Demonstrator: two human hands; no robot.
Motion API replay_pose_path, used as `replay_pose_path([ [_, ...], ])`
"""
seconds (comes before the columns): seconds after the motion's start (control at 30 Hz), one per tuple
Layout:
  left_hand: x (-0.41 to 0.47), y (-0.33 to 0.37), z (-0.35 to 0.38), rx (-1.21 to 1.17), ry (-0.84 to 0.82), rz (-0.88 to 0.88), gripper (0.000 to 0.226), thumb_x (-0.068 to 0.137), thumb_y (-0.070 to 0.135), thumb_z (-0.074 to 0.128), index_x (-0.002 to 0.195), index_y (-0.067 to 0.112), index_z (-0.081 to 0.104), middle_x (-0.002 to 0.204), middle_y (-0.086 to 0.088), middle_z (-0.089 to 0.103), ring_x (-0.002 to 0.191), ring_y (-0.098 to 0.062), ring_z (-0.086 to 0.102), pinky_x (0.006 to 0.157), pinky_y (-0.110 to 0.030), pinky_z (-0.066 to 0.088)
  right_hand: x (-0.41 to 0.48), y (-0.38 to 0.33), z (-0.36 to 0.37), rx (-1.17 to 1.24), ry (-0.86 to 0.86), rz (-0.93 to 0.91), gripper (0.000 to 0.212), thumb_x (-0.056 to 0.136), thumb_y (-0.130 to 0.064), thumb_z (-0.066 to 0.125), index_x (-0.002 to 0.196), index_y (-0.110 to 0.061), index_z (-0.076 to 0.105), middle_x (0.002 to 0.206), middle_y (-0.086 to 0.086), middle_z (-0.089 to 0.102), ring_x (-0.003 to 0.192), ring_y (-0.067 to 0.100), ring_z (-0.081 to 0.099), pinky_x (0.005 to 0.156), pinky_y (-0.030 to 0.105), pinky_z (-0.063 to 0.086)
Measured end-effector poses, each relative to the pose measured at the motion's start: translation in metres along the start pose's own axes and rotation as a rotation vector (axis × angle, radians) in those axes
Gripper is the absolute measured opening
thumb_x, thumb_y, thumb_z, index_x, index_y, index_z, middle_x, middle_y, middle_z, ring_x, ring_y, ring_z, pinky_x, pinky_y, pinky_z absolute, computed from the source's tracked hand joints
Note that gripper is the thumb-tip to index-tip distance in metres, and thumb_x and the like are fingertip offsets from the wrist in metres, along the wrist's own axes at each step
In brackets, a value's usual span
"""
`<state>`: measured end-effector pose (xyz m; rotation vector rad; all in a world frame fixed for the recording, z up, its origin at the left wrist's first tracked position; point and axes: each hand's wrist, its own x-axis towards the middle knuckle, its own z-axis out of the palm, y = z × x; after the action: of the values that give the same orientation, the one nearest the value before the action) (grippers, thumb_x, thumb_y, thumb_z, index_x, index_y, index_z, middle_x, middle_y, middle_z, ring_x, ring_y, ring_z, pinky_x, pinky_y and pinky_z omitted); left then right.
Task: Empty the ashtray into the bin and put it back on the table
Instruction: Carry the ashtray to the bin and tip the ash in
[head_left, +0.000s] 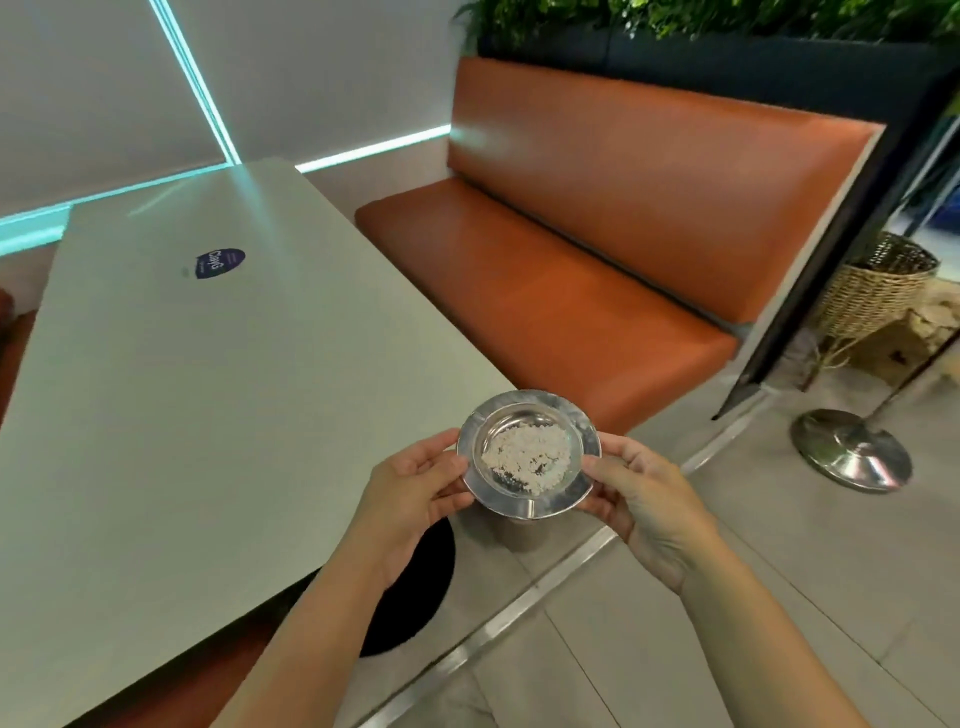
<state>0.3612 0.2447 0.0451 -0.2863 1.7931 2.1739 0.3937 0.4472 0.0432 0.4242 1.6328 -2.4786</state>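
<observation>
A round silver metal ashtray (571, 493) holds a heap of pale grey-white ash (527, 453) in its bowl. It is held level in the air, just past the near right corner of the white table (208, 405). My left hand (410, 493) grips its left rim with thumb on top. My right hand (641, 499) grips its right rim the same way. No bin is clearly in view.
An orange bench seat (597, 249) runs along the table's right side. A dark round table base (415, 587) sits on the floor under the corner. To the right stand a wicker basket (878, 286) and a steel stand base (852, 449). A blue sticker (220, 262) lies on the table.
</observation>
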Motion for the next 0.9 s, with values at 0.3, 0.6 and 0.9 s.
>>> replay_pose_path([
  [0.3,0.016,0.000,0.077,0.074,-0.067,0.045,0.021,0.077,0.007,0.063,0.092,0.021,0.066,0.062,0.006,0.071,0.056,-0.007,0.064,0.053,-0.018,0.053,-0.005,-0.033,-0.067,0.002,0.080,-0.088,0.014,0.084,-0.002,0.055,0.088,-0.014,0.062,0.059,-0.005,0.073,0.052,0.005,0.064,0.049,0.018,0.054],
  [0.6,0.023,-0.024,0.158,0.018,0.058,0.077,0.016,0.084,0.016,0.056,0.092,0.019,0.068,0.071,0.002,0.073,0.058,-0.008,0.064,0.052,-0.018,0.052,0.023,-0.070,-0.151,-0.041,-0.049,-0.014,0.015,0.083,-0.003,0.056,0.092,-0.013,0.062,0.062,-0.005,0.073,0.052,0.005,0.064,0.048,0.017,0.054],
  [0.9,0.060,-0.107,0.166,0.153,0.306,-0.098,0.018,0.084,0.011,0.055,0.100,0.017,0.062,0.082,-0.002,0.066,0.065,-0.010,0.060,0.054,-0.019,0.054,0.101,-0.035,-0.196,-0.031,-0.066,0.154,0.016,0.085,0.001,0.051,0.092,-0.012,0.057,0.066,0.002,0.068,0.045,0.003,0.062,0.041,0.016,0.050],
])
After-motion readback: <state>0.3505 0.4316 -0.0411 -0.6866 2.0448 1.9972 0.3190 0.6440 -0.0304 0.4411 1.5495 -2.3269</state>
